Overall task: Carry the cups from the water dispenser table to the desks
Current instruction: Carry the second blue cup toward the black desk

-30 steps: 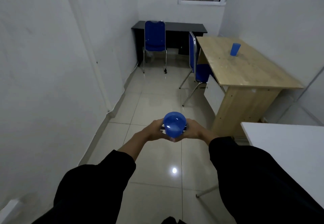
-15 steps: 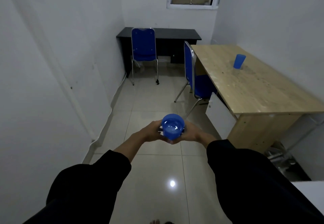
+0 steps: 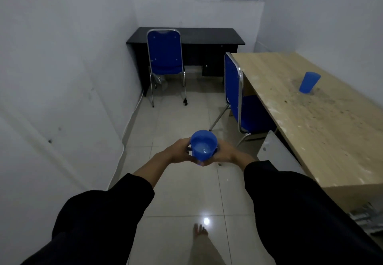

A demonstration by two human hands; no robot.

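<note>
A blue cup [image 3: 203, 148] with water in it is held upright in front of me, over the tiled floor. My left hand [image 3: 176, 152] wraps its left side and my right hand [image 3: 227, 154] its right side, fingers meeting underneath. A second blue cup [image 3: 309, 82] stands on the light wooden desk [image 3: 323, 123] at the right. A black desk [image 3: 207, 36] stands against the far wall, ahead of me.
One blue chair [image 3: 165, 61] stands at the black desk, another blue chair [image 3: 238, 98] is tucked at the wooden desk's left edge. A white wall runs close along the left. My bare foot [image 3: 202, 242] is on the floor below.
I have walked forward down the room: the white table at the right has left the view, and both desks are closer. The cup stays held in both hands.
</note>
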